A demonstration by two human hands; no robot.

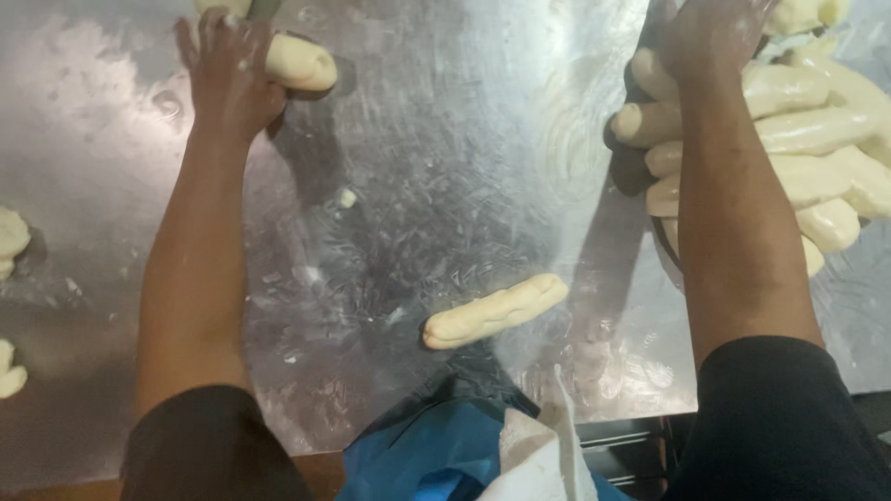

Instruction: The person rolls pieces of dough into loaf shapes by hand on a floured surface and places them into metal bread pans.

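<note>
At the upper left of the frame, the left hand (227,74) is pressed, fingers spread, on a dough roll (299,61) on the steel table (445,167). At the upper right, the right hand (710,37) is laid on a pile of dough rolls (817,139); its grip cannot be told. One shaped roll (495,311) lies apart at lower centre. Small dough pieces (11,241) sit at the left edge, seemingly unshaped.

We count two bare hands, the left hand (225,70) and the right hand (710,37). On the steel desk (436,167) we see one loose pale dough roll (495,312), one under the left hand (299,61), and about seven piled rolls (817,139).
</note>
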